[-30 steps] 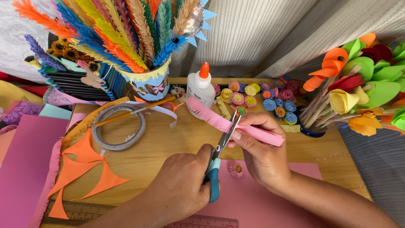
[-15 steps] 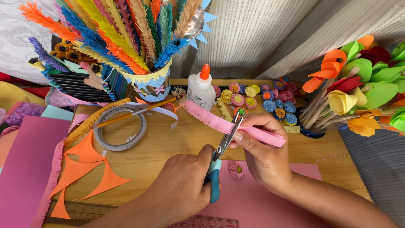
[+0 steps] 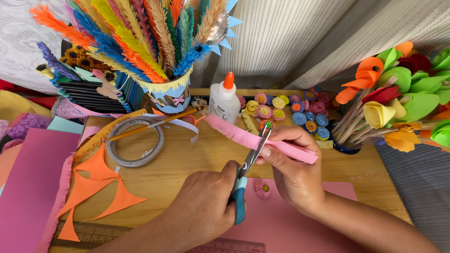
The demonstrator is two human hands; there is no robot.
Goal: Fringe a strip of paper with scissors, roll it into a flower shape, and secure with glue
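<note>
My left hand (image 3: 201,206) grips blue-handled scissors (image 3: 243,182), blades pointing up and closed on the edge of a pink paper strip (image 3: 234,132). My right hand (image 3: 293,164) pinches that strip near its right end and holds it slanting above the wooden table (image 3: 197,159). The strip's left part is cut into a fine fringe. A pink paper sheet (image 3: 286,220) lies under both hands, with a small pink paper flower (image 3: 263,189) on it.
A white glue bottle (image 3: 224,99) with an orange cap stands behind the strip. Several small paper flowers (image 3: 300,110) lie at the back. A tape ring (image 3: 135,141), orange paper scraps (image 3: 96,185), a ruler (image 3: 117,232), a cup of paper feathers (image 3: 166,93) and paper roses (image 3: 398,98) surround the work.
The scissors have shifted slightly right along the strip, lengthening the fringe. The strip's left end has tilted a little lower.
</note>
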